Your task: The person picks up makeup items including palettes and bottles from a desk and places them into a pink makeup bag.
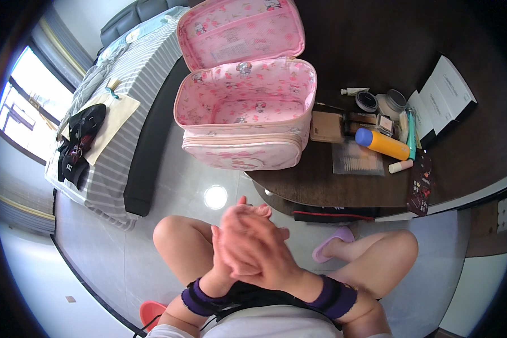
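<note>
My left hand (226, 253) and my right hand (264, 249) are clasped against each other above my lap, blurred by motion; I see no object between them. Purple wristbands circle both wrists. In front of them, an open pink cosmetic bag (243, 154) stands at the left end of a dark wooden tabletop (304, 186), its lid raised and its main compartment showing only the printed lining. Right of the bag lie a tan compact case (326, 126), a yellow bottle with a blue cap (382, 144), a clear packet of cotton swabs (357, 158) and several round jars.
White boxes (448, 93) lean at the tabletop's right. A white lip balm tube (400, 166) and a dark printed card (421, 186) lie near its edge. Leftward is a striped bed (152, 63) with black caps (74, 169). A pink bin (152, 314) stands on the floor, lower left.
</note>
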A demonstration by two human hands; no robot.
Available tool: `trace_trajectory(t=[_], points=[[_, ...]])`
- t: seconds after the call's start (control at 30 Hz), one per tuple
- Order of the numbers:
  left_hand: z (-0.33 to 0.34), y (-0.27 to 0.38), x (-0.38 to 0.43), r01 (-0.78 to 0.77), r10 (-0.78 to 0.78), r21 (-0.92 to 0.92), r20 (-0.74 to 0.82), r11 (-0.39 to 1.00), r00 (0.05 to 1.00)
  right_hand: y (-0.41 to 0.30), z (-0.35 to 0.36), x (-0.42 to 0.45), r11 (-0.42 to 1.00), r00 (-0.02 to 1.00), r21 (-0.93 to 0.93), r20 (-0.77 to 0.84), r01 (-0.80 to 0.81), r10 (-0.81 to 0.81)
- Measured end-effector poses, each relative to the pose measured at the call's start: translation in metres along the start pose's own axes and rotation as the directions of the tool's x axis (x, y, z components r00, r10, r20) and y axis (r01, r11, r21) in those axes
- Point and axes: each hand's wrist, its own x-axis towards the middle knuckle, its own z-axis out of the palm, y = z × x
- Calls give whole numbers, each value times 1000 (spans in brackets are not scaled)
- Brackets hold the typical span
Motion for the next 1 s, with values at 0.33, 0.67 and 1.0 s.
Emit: trace_trajectory(t=[0.33, 0.67, 1.0], points=[[17, 10, -15, 203, -195, 36, -165, 978, 967, 32, -15, 16, 993, 999, -113, -18, -33, 31], [-5, 15, 1, -60, -1, 369, 164, 928, 987, 1, 11, -11, 982, 991, -140, 65, 125, -117], [-4, 8, -16, 54, -63, 312, 18, 949, 998, 31, -13, 13, 998, 999, -57, -48, 17, -20]])
